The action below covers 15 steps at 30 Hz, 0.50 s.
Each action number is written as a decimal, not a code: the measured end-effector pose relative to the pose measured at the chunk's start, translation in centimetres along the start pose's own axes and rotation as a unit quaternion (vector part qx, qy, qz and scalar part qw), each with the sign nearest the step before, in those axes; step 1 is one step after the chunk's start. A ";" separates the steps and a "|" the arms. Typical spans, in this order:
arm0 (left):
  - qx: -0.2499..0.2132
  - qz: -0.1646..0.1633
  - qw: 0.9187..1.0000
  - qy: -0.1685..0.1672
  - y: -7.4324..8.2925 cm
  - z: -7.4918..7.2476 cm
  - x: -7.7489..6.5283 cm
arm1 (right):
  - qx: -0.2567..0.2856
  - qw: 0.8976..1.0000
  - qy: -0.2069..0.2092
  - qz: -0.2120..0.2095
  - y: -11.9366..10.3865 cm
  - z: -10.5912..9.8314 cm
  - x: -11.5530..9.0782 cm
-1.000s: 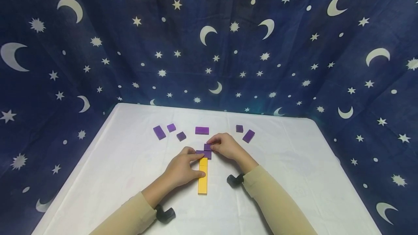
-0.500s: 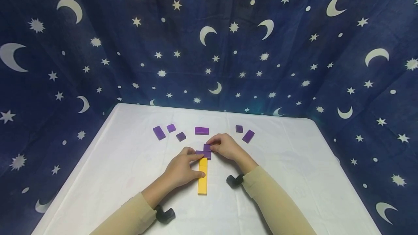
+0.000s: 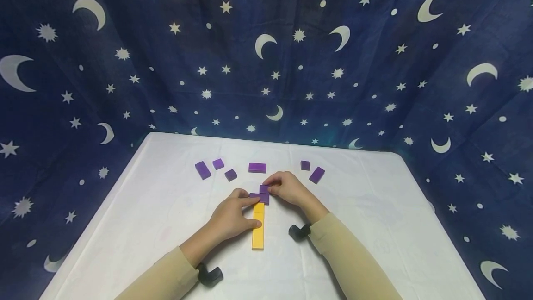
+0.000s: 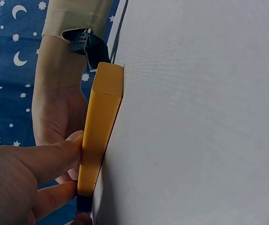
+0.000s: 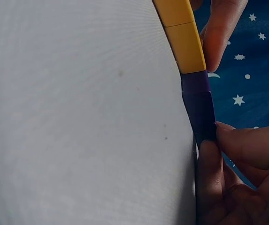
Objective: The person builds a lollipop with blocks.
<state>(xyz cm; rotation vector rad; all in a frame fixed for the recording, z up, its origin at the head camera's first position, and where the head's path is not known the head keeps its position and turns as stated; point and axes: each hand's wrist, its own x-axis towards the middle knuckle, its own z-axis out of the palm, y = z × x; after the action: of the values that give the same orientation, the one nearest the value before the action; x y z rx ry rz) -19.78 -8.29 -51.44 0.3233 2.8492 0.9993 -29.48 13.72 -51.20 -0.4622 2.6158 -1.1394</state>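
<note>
Yellow blocks [image 3: 258, 239] lie end to end in a straight strip at mid-table. At the strip's far end a purple rectangular block [image 3: 265, 199] lies crosswise. A small purple block [image 3: 263, 189] sits against its far side, toward the right. My left hand [image 3: 233, 214] rests over the strip from the left: its thumb touches the yellow, and its index fingertip presses at the crosswise purple block. With thumb and finger, my right hand [image 3: 290, 188] pinches the small purple block. In the right wrist view the yellow block [image 5: 186, 49] meets purple pieces [image 5: 201, 112] in one line.
Beyond the hands lie loose purple blocks: a rectangular one [image 3: 202, 170] and two small ones [image 3: 218, 164] at left, a rectangular one [image 3: 257, 168] in the middle, a small one [image 3: 305, 165] and a rectangular one [image 3: 317, 175] at right. A starry cloth [image 3: 266, 59] hangs behind the white table [image 3: 374, 226].
</note>
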 end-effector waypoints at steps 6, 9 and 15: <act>0.003 0.000 1.000 0.003 -0.2 0.1 -0.1 | 0.008 1.000 0.001 0.003 0.0 0.2 0.0; 0.004 0.003 1.000 0.006 -0.2 0.1 -0.2 | 0.007 1.000 0.003 0.001 0.1 0.3 0.0; 0.007 0.006 1.000 0.009 -0.1 0.1 -0.1 | 0.004 1.000 0.005 -0.007 0.1 0.1 0.0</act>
<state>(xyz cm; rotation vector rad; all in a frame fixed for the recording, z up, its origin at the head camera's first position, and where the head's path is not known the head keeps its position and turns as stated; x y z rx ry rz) -19.68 -8.35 -51.56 0.3360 2.8745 0.9894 -29.48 13.71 -51.36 -0.4747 2.6190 -1.1576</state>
